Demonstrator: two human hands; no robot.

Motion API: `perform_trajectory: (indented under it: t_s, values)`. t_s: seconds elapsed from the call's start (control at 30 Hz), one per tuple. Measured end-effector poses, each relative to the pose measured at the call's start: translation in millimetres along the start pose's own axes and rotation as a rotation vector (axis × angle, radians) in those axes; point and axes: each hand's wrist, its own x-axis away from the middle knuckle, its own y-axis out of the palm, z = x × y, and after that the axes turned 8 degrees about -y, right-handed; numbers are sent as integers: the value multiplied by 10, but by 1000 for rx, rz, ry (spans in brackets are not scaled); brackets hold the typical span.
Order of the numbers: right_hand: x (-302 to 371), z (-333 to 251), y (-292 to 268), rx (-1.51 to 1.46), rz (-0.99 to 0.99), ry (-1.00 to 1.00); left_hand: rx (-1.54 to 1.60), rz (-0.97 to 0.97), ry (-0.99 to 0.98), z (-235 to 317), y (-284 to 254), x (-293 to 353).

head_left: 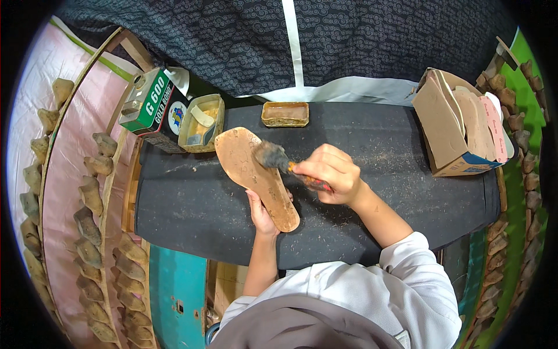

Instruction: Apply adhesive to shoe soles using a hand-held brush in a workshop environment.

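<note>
A brown, sole-shaped insole board is tilted up over the dark table, its wide end away from me. My left hand grips it near the narrow end, thumb along the left edge and the other fingers mostly hidden behind. My right hand is closed around the handle of a brush, whose dark, clotted bristles lie against the upper right of the board's face. Some dark marks show on the board. Beyond it stands a small rectangular tub with brownish contents.
A green and black metal can and a plastic container with scraps stand at the table's far left. An open cardboard box of sole-shaped pieces stands at right. Shoe lasts line racks on both sides. Crumbs dot the tabletop.
</note>
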Motion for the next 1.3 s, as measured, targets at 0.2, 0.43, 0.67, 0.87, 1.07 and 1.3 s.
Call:
perform_trajectory:
  t_s: [0.2,0.43,0.67,0.87,1.07,1.3]
  values:
    - [79,-123,-131,-156,-80,-35,101,101,52,42,166,-2]
    - [-1,-128,-99,-83,-136,-64,60,104,75,15,129,15]
    - [23,-176,-135,-193,-147,-26,26,13,45,-15,-63,-19]
    - [72,-198,-121,-215,-163,-28,80,86,96,-16,-11,-25]
    - [82,-176,-105,-217,-150,-24,30,-33,52,6,-38,-15]
    - [168,-206,-164,-314,-195,48,82,-22,105,4,-195,-53]
